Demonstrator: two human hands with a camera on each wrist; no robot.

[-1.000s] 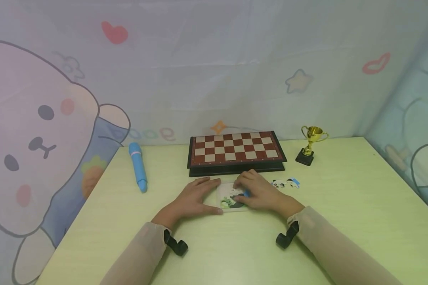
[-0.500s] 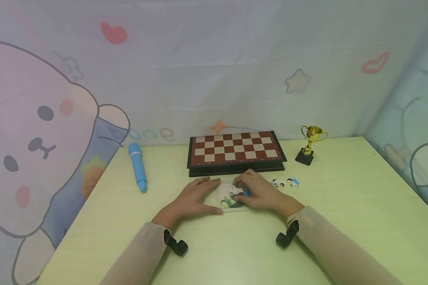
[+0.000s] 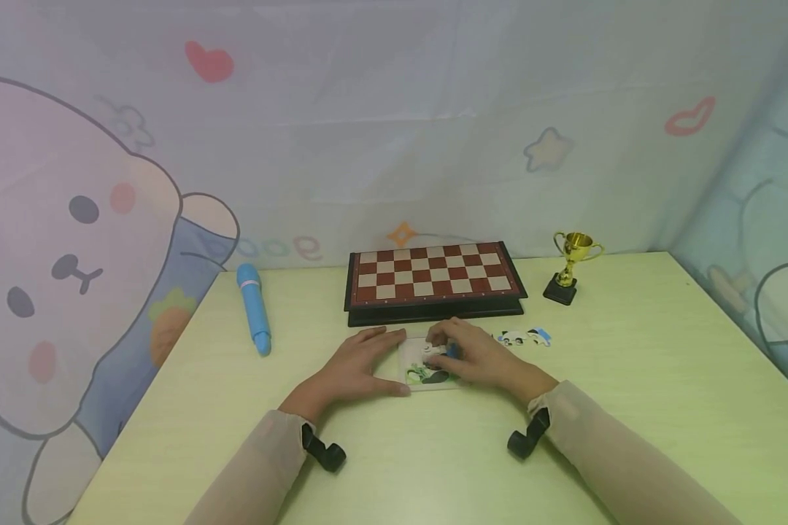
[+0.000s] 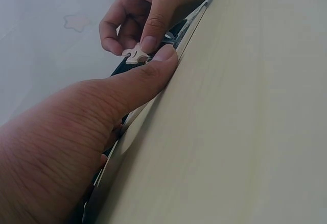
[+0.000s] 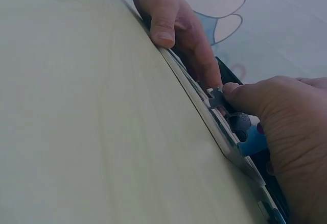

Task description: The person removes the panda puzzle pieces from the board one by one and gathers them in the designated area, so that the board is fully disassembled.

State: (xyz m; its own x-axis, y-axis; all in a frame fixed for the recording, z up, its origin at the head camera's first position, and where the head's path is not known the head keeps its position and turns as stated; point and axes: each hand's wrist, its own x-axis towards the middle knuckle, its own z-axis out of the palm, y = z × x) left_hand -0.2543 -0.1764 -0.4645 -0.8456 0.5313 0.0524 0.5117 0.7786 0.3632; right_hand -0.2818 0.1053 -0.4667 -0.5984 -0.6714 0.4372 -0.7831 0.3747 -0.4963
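A small square puzzle tray (image 3: 411,350) lies on the table, partly filled with a panda picture with green leaves. My left hand (image 3: 351,367) rests at its left side, thumb at the near corner and fingers stretched toward the far corner. Over the tray, my right hand (image 3: 474,356) pinches a puzzle piece (image 4: 136,55) between thumb and fingers. In the left wrist view that piece is tilted and raised off the tray. A blue piece (image 5: 252,141) shows under the right hand in the right wrist view. The tray's right part is hidden by the right hand.
Loose panda pieces (image 3: 512,338) and a blue-edged piece (image 3: 539,336) lie right of the tray. Behind stands a checkered board box (image 3: 433,275). A gold trophy cup (image 3: 570,266) is at the back right, a blue microphone-shaped toy (image 3: 255,310) at the left.
The puzzle piece in my right hand has been lifted and tilted from its spot over the panda picture, and the right hand has shifted slightly. My left hand stays put.
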